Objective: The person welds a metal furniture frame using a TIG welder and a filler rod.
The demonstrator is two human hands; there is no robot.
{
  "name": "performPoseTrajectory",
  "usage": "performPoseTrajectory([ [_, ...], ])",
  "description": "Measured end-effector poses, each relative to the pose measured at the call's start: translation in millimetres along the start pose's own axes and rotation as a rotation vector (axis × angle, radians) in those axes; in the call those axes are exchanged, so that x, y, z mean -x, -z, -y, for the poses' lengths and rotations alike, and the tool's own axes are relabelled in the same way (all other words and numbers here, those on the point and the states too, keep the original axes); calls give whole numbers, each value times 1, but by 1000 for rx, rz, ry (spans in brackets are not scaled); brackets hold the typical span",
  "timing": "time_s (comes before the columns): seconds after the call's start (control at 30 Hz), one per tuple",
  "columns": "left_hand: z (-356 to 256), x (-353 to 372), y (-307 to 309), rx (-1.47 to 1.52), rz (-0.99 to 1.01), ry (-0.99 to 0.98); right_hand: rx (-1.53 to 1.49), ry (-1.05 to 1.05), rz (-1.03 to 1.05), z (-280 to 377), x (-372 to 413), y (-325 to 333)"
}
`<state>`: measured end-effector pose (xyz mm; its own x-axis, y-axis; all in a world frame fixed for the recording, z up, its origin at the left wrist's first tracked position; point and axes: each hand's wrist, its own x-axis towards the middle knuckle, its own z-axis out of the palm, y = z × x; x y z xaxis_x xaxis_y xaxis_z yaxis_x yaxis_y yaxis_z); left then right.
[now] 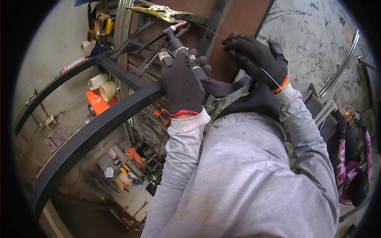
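My left hand (183, 81), in a dark glove with a red cuff, is closed round the handle of a TIG welding torch (173, 36). The torch's pinkish nozzle points up and right, close to a dark metal bar. My right hand (256, 55), also gloved, pinches a thin filler rod (212, 32). One end of the rod reaches toward the nozzle; the other runs back over my right forearm. Locking pliers (164, 12) with yellowish handles sit just above the torch. A curved black metal frame (99, 123) extends left from beneath my left hand.
At far right a co-worker (353, 170) in pink sleeves is near a bright spark. A curved shiny tube (341, 65) lies on the right. An orange box (100, 102) and cluttered tools lie below the frame. A brown panel (234, 27) is beyond my hands.
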<state>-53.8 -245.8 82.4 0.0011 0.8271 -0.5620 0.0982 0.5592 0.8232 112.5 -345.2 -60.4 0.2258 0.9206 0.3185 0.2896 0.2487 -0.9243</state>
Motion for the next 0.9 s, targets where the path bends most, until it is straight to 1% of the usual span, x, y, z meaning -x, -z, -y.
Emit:
performPoseTrajectory([
  [0.03,-2,-2,0,-9,34,82,0,5,4,-2,-1,2],
  [0.1,0,-3,-3,-9,30,80,-8,78,3,-8,-2,4],
  [0.13,0,-1,-4,-18,24,80,-18,82,19,-10,-1,2],
  [0.17,1,1,-5,-10,4,82,-44,67,7,-10,1,0],
  [0.23,3,3,-10,-62,-43,-27,-72,51,0,-10,-8,4],
  [0.3,2,0,-7,-40,-49,13,79,-1,51,-3,-22,4],
  [0.33,3,1,-6,-9,-55,46,76,-11,61,-3,-28,3],
  [0.37,4,3,-11,-4,-61,55,165,14,126,-8,-37,2],
  [0.4,4,5,-15,-51,-92,1,255,45,192,-12,-46,2],
  [0.43,4,7,-19,-97,-125,-53,258,46,207,-14,-50,1],
  [0.5,5,10,-22,-96,-145,-51,319,184,173,-18,-55,-1],
  [0.53,7,11,-23,-102,-158,-58,325,188,191,-20,-54,0],
  [0.6,11,11,-25,-85,-167,-73,417,283,85,-23,-52,2],
  [0.73,16,11,-25,-89,-167,-93,402,305,110,-26,-57,0],
  [0.83,18,12,-23,-106,-122,-96,403,341,183,-30,-62,2],
  [0.9,21,12,-20,-82,-119,-101,429,323,238,-29,-60,4],
])
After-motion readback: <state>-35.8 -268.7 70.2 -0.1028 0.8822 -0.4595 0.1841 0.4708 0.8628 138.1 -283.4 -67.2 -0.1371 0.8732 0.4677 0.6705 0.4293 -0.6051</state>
